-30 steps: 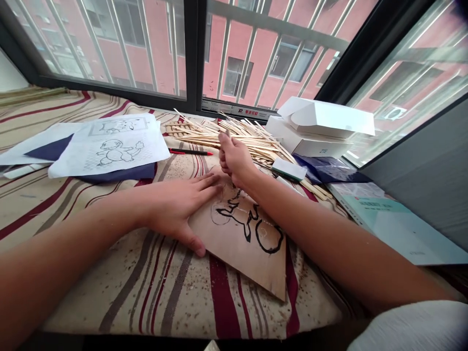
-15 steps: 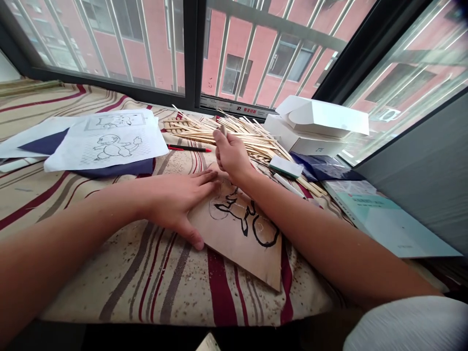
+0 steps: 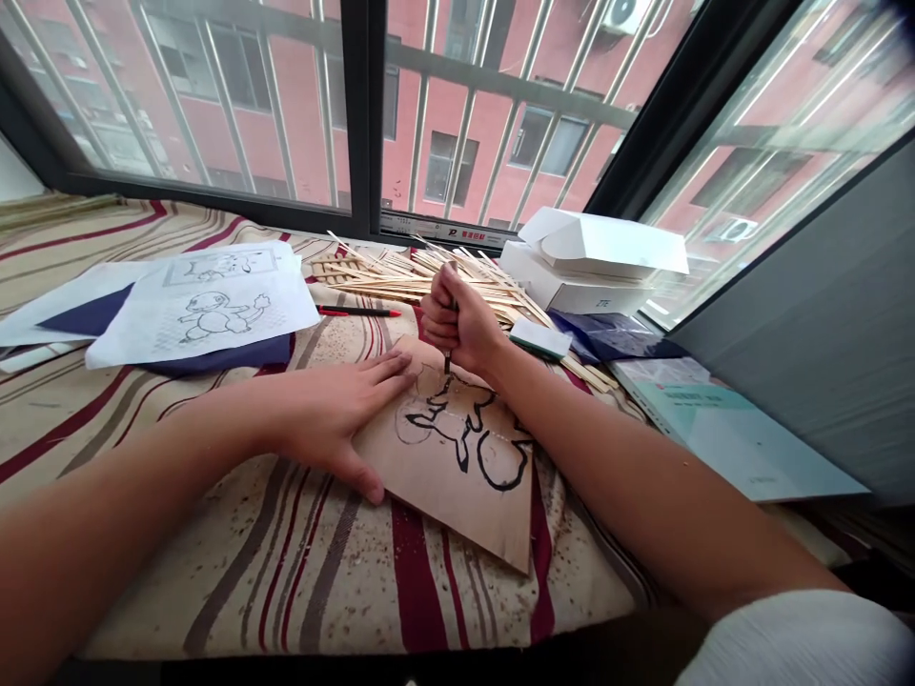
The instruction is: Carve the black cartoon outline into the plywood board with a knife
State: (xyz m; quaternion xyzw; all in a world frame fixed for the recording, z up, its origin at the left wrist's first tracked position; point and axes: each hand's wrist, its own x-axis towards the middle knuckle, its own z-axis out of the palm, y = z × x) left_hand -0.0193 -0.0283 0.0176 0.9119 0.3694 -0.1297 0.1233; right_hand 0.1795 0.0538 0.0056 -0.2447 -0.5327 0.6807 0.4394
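Found on striped cloth [image 3: 350,581]: wooden board [image 3: 436,467], partly beneath spread left hand [image 3: 339,405]. Clenched in right hand [image 3: 464,322]: thin tool [image 3: 447,363], tip at board. Judged of board: light, stiff, liable to slide; best held by edges, clear of tip.

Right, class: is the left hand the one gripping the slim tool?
No, the left hand lies spread at the edge of the wooden board, while the right hand is closed around the slim tool.
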